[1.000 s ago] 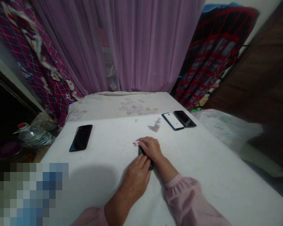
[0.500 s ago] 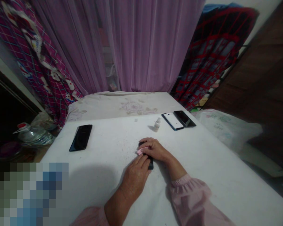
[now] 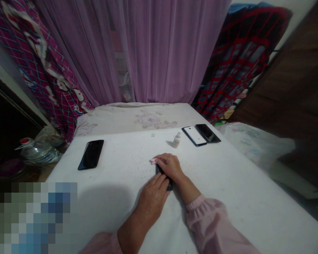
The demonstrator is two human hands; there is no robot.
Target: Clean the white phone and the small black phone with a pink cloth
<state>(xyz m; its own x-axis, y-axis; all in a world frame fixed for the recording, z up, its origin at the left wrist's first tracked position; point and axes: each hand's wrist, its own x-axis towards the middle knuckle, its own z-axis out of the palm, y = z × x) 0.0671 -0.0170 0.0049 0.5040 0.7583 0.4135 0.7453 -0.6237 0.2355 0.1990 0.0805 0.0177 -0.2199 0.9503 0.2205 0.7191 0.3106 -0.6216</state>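
A black phone [image 3: 159, 170] lies on the white cloth in front of me, largely covered by my hands. My left hand [image 3: 153, 194] holds its near end, fingers together over the top. At the far end, my right hand [image 3: 171, 166] is closed on a small pink cloth [image 3: 153, 161], which pokes out past the thumb and fingertips at the phone's far left corner. Beyond my hands, a small white spray bottle [image 3: 176, 140] stands upright.
Another black phone [image 3: 91, 154] lies to the left. At the back right are a white-backed phone [image 3: 194, 135] and a dark phone [image 3: 208, 133], side by side. A small grey square [image 3: 153, 135] lies near the back. A water jug [image 3: 37, 150] stands beyond the left edge.
My right hand has slid away from me and slightly left with the pink cloth, uncovering more of the phone's middle. My left hand stays in place on the phone.
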